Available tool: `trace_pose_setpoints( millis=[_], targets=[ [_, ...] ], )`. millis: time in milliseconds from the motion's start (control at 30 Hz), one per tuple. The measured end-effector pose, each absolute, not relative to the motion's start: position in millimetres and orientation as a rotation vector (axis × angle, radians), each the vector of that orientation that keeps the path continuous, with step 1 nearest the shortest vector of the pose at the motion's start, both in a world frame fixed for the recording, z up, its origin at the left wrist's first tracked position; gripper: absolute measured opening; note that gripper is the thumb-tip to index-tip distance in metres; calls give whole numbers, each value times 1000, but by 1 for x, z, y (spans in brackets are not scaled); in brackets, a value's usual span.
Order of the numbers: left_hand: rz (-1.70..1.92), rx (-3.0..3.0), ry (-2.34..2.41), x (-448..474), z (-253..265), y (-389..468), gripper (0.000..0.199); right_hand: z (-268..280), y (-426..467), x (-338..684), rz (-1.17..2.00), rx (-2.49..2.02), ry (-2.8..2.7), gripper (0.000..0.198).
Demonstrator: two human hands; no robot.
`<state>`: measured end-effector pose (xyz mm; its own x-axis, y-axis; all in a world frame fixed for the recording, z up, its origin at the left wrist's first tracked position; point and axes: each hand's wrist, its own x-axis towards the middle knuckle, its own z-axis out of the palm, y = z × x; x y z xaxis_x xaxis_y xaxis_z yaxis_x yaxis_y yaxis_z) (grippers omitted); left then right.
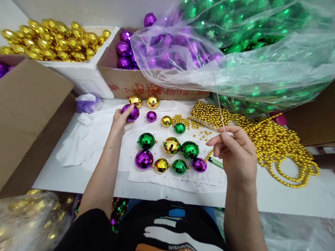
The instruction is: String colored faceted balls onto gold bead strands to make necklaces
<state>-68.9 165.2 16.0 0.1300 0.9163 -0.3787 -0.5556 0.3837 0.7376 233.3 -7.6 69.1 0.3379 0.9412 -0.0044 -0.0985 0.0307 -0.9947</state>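
My left hand (121,120) is closed around a shiny purple faceted ball (132,113) above the white cloth. My right hand (237,147) pinches a thin, pale, needle-like rod (220,107) that points upward; whether it is stiff or a taut string is hard to tell. Between the hands lies a row of strung balls, with a large purple ball (144,159), a gold ball (161,165), a green ball (179,166) and a smaller purple ball (199,165). Loose behind them are green balls (146,140), gold balls (171,145) and a small purple ball (151,116).
Gold bead strands (285,145) spread at right, beside small loose gold beads (180,120). Behind stand a white foam box (103,61) of gold balls, a cardboard box (159,82) of purple balls and a plastic bag (266,66) of green balls. Another carton (27,111) flanks the left.
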Motion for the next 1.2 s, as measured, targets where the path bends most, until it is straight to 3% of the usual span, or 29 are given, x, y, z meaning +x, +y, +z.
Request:
trace_pose_setpoints(
  millis=[200, 433, 933, 1200],
  targets=[
    [1023, 248, 810, -22, 28, 117, 70, 50, -21, 215, 976, -1377, -1203, 15],
    [1042, 97, 752, 6, 18, 100, 62, 37, -43, 213, 812, -1520, -1317, 12],
    [1083, 104, 712, 6, 19, 86, 57, 39, -51, 208, 806, -1550, -1326, 14],
    [1107, 179, 591, 19, 12, 67, 33, 21, -51, 194, 793, -1541, -1312, 22]
  ],
)
